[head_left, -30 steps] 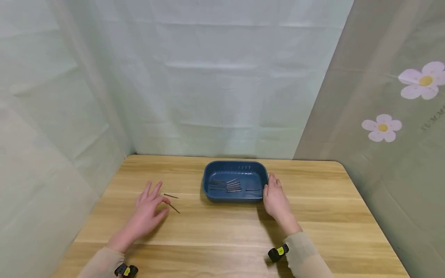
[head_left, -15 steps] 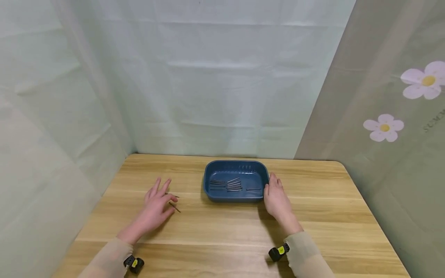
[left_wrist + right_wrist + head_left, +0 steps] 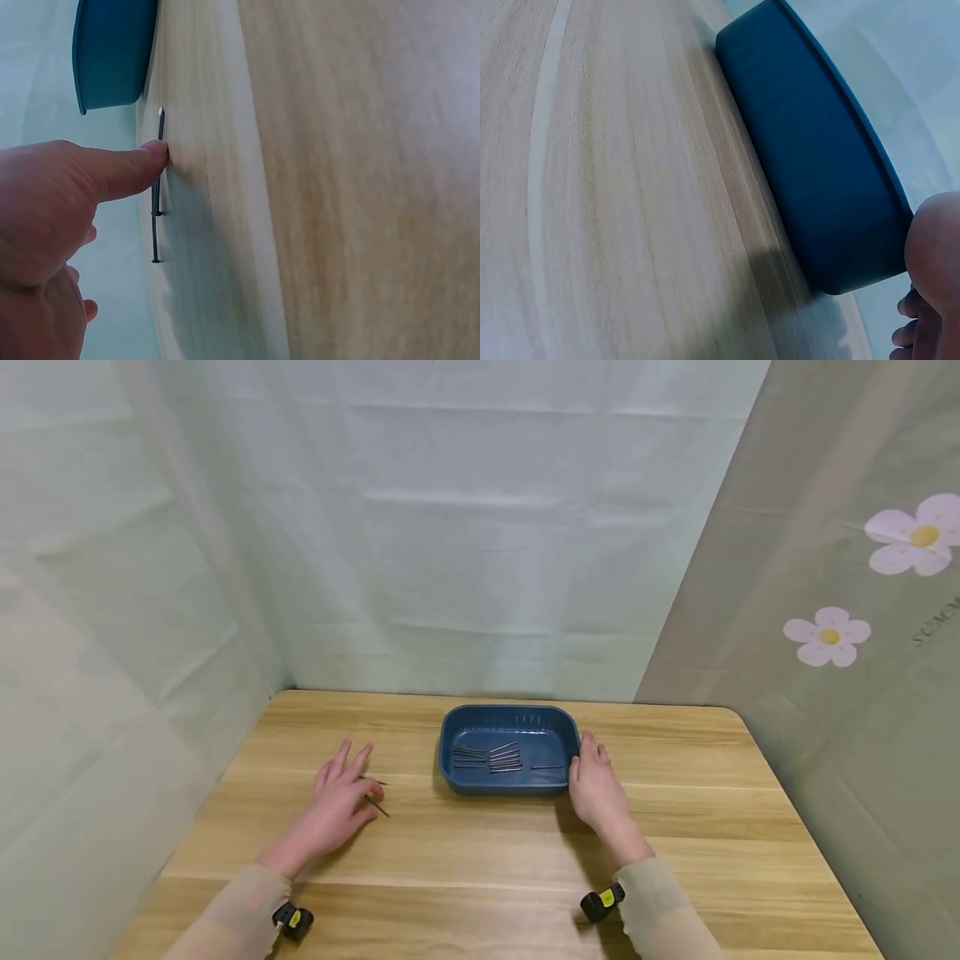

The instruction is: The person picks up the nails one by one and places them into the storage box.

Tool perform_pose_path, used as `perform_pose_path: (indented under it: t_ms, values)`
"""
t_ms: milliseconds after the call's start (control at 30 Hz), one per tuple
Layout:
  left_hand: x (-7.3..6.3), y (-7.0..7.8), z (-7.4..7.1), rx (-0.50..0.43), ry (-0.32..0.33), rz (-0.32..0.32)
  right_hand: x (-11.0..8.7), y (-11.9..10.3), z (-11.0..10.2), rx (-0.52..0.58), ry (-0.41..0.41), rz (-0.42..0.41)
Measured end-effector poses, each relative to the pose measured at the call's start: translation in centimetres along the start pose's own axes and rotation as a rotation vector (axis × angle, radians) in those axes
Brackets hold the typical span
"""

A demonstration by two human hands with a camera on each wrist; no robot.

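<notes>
On the left of the table, my left hand [image 3: 339,803] has thumb and index fingertip at a dark steel nail [image 3: 380,809], pinching it low at the table. A second nail [image 3: 381,782] lies just behind, partly covered by the hand. In the left wrist view the thumb tip overlaps the nail [image 3: 160,124], whose point sticks out past it. My right hand [image 3: 596,789] rests with extended fingers against the right end of a blue rectangular tray [image 3: 502,790]. Several nails [image 3: 505,758] lie inside the tray, in two groups with one apart on the right.
The wood-grain table [image 3: 480,877] stands against hanging pale cloth [image 3: 480,543] at the back and sides. White flowers [image 3: 827,636] are printed on the right cloth. Black wrist cameras [image 3: 602,903] sit on both sleeves.
My left hand has moved slightly right and its thumb and index finger have come onto the nearer nail. The right hand and the tray stay where they were.
</notes>
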State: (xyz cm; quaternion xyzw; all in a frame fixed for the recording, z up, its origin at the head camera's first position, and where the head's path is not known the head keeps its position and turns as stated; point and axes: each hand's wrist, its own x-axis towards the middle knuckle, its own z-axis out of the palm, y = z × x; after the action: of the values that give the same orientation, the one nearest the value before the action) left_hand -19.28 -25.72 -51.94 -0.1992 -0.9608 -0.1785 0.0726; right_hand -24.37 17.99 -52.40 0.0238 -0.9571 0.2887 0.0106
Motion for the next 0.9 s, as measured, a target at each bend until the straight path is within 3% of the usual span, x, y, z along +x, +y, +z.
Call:
perform_pose_path:
  t_ms: [900]
  values:
    - [0.62,-0.22,0.17,0.059,-0.034,0.016,-0.12,-0.32,-0.19,-0.052,-0.006,-0.027]
